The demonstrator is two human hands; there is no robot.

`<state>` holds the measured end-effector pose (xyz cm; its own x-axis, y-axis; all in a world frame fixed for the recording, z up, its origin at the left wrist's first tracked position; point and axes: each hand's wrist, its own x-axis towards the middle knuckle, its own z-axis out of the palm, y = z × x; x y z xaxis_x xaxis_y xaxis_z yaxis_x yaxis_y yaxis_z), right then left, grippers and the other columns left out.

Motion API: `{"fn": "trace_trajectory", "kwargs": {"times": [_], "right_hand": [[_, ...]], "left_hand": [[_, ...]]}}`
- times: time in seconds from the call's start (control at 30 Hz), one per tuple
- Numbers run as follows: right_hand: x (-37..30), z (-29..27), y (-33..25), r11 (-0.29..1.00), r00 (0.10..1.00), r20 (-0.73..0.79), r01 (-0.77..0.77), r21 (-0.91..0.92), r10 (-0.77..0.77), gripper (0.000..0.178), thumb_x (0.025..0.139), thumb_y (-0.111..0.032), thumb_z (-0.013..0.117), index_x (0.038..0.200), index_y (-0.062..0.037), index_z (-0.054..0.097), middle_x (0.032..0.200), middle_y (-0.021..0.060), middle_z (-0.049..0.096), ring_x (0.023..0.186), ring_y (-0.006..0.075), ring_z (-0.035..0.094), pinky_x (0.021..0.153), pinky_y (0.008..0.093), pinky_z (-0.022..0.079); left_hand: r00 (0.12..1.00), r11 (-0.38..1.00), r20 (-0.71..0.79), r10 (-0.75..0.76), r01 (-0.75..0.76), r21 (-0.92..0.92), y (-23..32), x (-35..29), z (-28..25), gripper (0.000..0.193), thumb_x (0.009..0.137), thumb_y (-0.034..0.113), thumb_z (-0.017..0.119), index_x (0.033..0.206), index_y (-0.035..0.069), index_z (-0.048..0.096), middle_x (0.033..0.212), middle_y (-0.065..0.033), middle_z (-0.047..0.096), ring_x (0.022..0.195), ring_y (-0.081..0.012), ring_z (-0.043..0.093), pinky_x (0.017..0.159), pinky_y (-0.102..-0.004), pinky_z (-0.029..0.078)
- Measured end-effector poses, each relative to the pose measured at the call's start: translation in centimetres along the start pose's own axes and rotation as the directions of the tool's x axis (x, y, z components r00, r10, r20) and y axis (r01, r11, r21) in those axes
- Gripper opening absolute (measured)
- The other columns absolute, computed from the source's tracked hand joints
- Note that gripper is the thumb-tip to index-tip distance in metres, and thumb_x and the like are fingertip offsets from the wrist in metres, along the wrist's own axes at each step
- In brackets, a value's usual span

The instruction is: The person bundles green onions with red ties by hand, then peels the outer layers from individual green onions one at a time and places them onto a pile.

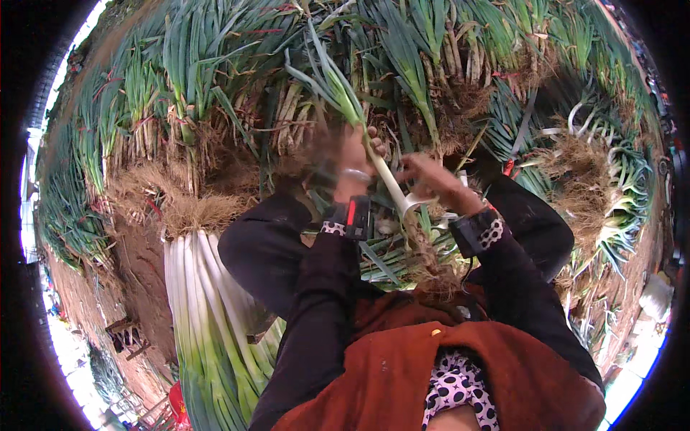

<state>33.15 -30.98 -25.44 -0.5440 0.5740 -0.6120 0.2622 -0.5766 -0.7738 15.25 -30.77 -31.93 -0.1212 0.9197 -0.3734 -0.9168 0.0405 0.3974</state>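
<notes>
A long green onion (388, 178) slants across the space over my lap, its green leaves pointing up and away and its brown roots toward my body. My left hand (357, 152) is closed around its upper stalk, just below where the leaves part. To the right of the stalk is my right hand (437, 179), its fingers blurred by motion and bent toward the onion. Below that hand a pale peeled-back sheath (415, 202) stands off the stalk. Whether the right fingers grip it does not show.
Bundles of unpeeled green onions (460, 50) stand close together along the far side. At my left lies a pile of clean white-stalked green onions (205, 287). More onions with matted roots (586, 176) lie at the right. Bare brown soil (136, 251) shows at the left.
</notes>
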Motion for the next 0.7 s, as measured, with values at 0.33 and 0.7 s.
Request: {"fn": "trace_trajectory", "kwargs": {"times": [0.33,0.7], "right_hand": [[-15.3,1.2,1.1,0.890,0.992,0.104,-0.012,-0.456,0.067,0.038,0.093,-0.033,0.036,0.099,0.0008,0.052,0.077,0.0044,0.052,0.073,0.0134,0.045,0.067,0.0308,0.040],[-23.5,-4.8,5.4,0.866,0.970,-0.109,-0.243,-0.436,0.217,0.053,0.085,-0.031,0.055,0.122,0.0050,0.041,0.102,0.0183,0.056,0.085,0.0193,0.058,0.075,0.0344,0.046]], "left_hand": [[0.934,0.973,-0.319,0.158,-0.092,0.213,4.9,4.5,-1.9,0.014,0.090,0.021,0.046,0.096,0.010,0.039,0.074,-0.0051,0.044,0.049,-0.0131,0.039,0.039,-0.0272,0.035],[0.945,0.906,0.038,-0.324,0.321,-0.276,9.4,7.3,-1.3,0.034,0.095,0.034,0.038,0.079,0.004,0.042,0.057,0.0022,0.032,0.044,-0.0103,0.030,0.042,-0.0251,0.034]]}}
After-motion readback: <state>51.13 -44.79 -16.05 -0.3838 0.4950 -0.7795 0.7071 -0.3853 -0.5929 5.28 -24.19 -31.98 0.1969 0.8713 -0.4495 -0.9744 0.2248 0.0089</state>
